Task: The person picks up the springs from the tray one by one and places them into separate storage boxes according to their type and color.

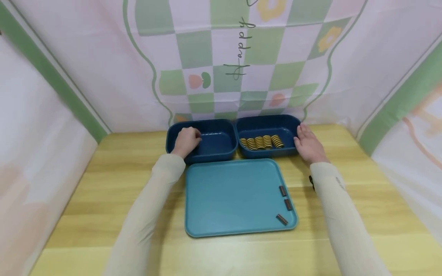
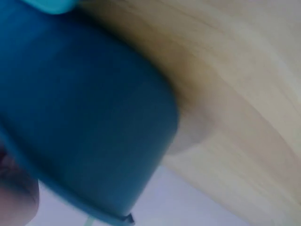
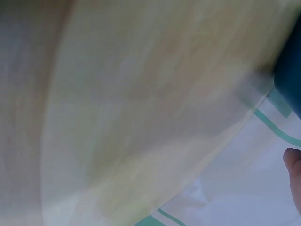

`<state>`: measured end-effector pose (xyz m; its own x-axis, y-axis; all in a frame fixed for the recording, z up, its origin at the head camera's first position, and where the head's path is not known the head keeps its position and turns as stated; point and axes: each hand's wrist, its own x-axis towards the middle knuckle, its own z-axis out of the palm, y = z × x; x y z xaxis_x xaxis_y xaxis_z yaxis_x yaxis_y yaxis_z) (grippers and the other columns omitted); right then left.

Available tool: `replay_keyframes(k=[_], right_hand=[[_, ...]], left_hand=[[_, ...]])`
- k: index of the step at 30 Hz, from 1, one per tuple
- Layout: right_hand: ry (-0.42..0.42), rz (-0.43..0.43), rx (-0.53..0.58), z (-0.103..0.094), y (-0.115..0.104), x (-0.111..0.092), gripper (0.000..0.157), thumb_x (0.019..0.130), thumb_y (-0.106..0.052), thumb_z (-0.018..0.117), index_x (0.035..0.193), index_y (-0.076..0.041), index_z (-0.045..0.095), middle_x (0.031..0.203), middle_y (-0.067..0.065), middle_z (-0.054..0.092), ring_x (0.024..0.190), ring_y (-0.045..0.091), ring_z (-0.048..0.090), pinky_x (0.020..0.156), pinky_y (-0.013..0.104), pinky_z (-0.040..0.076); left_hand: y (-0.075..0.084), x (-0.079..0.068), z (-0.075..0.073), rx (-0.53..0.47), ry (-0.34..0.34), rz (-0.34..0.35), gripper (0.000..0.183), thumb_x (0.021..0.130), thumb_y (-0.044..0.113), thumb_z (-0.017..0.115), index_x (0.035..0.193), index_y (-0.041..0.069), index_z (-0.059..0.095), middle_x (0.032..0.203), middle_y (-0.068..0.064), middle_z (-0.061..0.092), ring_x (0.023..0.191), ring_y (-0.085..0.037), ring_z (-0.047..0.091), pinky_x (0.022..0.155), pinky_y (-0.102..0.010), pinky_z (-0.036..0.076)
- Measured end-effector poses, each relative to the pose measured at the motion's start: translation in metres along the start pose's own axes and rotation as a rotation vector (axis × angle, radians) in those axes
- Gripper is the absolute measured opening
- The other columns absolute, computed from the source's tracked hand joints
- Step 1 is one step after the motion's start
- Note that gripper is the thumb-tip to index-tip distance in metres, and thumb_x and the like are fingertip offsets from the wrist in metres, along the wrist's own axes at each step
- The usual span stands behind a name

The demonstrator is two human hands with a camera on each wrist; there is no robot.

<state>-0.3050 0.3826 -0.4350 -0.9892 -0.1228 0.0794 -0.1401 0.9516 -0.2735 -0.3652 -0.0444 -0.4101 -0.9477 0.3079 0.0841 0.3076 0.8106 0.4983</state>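
Beyond a teal tray [image 1: 235, 195], the left hand [image 1: 187, 141] hung over the left bin [image 1: 217, 141], its grip impossible to tell; the right hand [image 1: 310, 145], fingers straight, lay at the outer end of the right bin [image 1: 267, 154]. Both looked light, stiff, best held by the rim.

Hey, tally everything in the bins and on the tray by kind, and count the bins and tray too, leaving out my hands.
Dark blue bins: 2
Teal tray: 1
Yellow-and-black striped pieces: 5
Dark brown pieces: 3
Total: 11 in sight; anything hidden by your left hand isn't counted.
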Motion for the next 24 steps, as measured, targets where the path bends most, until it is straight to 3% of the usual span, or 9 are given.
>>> replay_keyframes(k=[5,9,11,16,20,24], right_hand=[[0.004,0.001,0.021,0.000,0.006,-0.004,0.059,0.104,-0.028,0.025,0.143,0.015,0.014,0.152,0.029,0.006,0.141,0.041,0.004,0.114,0.046,0.005],[0.001,0.001,0.028,0.002,0.009,-0.007,0.062,0.103,-0.032,0.022,0.143,0.015,0.014,0.152,0.028,0.005,0.141,0.040,0.002,0.115,0.044,0.002],[0.001,0.000,0.017,0.003,0.009,-0.007,0.061,0.103,-0.030,0.023,0.143,0.015,0.014,0.152,0.029,0.007,0.141,0.041,0.003,0.115,0.045,0.003],[-0.007,-0.004,-0.013,0.003,0.009,-0.004,0.058,0.103,-0.026,0.026,0.143,0.015,0.015,0.151,0.031,0.008,0.140,0.043,0.006,0.114,0.048,0.006],[-0.008,-0.002,-0.022,0.001,0.005,-0.002,0.058,0.103,-0.025,0.026,0.143,0.015,0.014,0.151,0.030,0.007,0.140,0.043,0.005,0.114,0.048,0.006],[-0.006,-0.004,-0.024,-0.001,-0.001,0.000,0.058,0.104,-0.027,0.025,0.144,0.014,0.014,0.152,0.030,0.006,0.140,0.042,0.004,0.114,0.048,0.006]], left_hand=[[0.019,-0.008,-0.004,-0.103,0.036,0.140,0.020,0.089,0.011,0.066,0.105,0.001,0.071,0.100,-0.011,0.070,0.087,-0.020,0.067,0.075,-0.032,0.054],[0.041,-0.021,0.003,-0.142,0.014,0.285,0.017,0.087,0.011,0.068,0.102,0.003,0.073,0.098,-0.008,0.071,0.087,-0.017,0.067,0.075,-0.026,0.053],[0.058,-0.031,0.010,-0.155,-0.029,0.362,0.016,0.087,0.011,0.069,0.100,0.005,0.073,0.097,-0.006,0.071,0.086,-0.014,0.066,0.075,-0.023,0.052],[0.107,-0.066,0.033,-0.151,-0.227,0.591,0.017,0.088,0.011,0.068,0.104,0.008,0.073,0.100,-0.003,0.070,0.090,-0.009,0.064,0.077,-0.014,0.048],[0.138,-0.094,0.055,-0.051,-0.370,0.765,0.019,0.088,0.015,0.068,0.105,0.010,0.072,0.103,0.002,0.070,0.092,-0.003,0.062,0.079,-0.009,0.044],[0.157,-0.113,0.077,0.080,-0.429,0.861,0.019,0.089,0.020,0.067,0.106,0.015,0.073,0.104,0.007,0.069,0.095,0.001,0.060,0.081,-0.007,0.042]])
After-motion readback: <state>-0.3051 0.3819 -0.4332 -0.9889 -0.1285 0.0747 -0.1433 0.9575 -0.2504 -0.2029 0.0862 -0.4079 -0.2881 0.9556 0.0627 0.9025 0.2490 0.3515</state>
